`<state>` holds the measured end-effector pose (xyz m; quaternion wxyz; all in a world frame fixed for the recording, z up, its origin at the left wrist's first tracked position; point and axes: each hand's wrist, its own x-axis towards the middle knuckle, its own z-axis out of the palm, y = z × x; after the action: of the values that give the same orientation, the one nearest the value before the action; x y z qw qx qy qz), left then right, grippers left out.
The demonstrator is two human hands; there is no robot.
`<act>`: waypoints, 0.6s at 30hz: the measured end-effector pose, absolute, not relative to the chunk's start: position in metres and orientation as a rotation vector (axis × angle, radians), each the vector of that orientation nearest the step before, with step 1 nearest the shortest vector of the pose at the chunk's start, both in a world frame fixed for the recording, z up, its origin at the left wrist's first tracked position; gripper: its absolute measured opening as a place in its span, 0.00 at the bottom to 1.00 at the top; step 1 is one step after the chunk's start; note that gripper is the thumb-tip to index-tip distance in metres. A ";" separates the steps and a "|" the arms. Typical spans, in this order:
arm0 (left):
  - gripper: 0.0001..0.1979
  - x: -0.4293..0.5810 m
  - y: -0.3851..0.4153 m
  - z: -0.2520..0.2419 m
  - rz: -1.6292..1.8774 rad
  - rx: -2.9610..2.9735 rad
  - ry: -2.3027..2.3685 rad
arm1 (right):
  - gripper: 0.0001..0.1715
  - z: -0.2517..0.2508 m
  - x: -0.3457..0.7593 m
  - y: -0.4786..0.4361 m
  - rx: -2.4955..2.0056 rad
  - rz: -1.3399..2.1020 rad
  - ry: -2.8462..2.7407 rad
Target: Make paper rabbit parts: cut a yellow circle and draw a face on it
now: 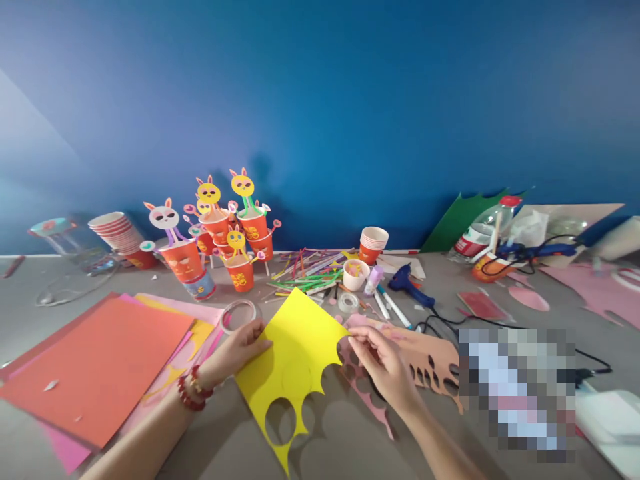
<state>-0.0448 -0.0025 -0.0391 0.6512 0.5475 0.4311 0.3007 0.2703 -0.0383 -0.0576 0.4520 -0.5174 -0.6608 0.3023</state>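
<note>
A yellow paper sheet is held up over the table between both hands, with round pieces cut out of its lower part and right edge. A faint circle outline shows on it. My left hand, wearing red bead bracelets, pinches the sheet's left edge. At the right corner my right hand pinches it between thumb and fingers. Below and behind the right hand lie pink paper scraps with cut-out holes. A roll of tape lies just beyond the left hand.
Orange paper sheets lie stacked at left. Several decorated paper cups stand at the back left. Thin coloured sticks, markers and a blue glue gun with its cord lie mid-table. A plastic bottle stands back right.
</note>
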 end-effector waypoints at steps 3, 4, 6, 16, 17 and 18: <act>0.15 -0.045 -0.006 -0.038 0.704 1.083 0.958 | 0.14 -0.055 0.270 -0.039 -1.281 0.721 -1.638; 0.17 -0.045 -0.007 -0.038 0.718 1.015 0.956 | 0.14 -0.053 0.272 -0.038 -1.273 0.711 -1.623; 0.23 -0.044 -0.010 -0.039 0.755 0.903 0.973 | 0.14 -0.050 0.276 -0.036 -1.262 0.683 -1.577; 0.30 -0.034 -0.016 -0.052 0.896 0.876 1.013 | 0.15 -0.033 0.301 -0.033 -1.350 0.493 -1.486; 0.30 -0.033 -0.017 -0.052 0.910 0.898 1.002 | 0.15 -0.030 0.302 -0.034 -1.371 0.472 -1.548; 0.30 -0.032 -0.017 -0.052 0.921 0.924 0.993 | 0.16 -0.027 0.303 -0.036 -1.395 0.446 -1.624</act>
<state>-0.0324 -0.0171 -0.0520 0.6824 0.4120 0.4426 0.4107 0.3033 -0.0356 -0.0266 0.4595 -0.5666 -0.6595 0.1813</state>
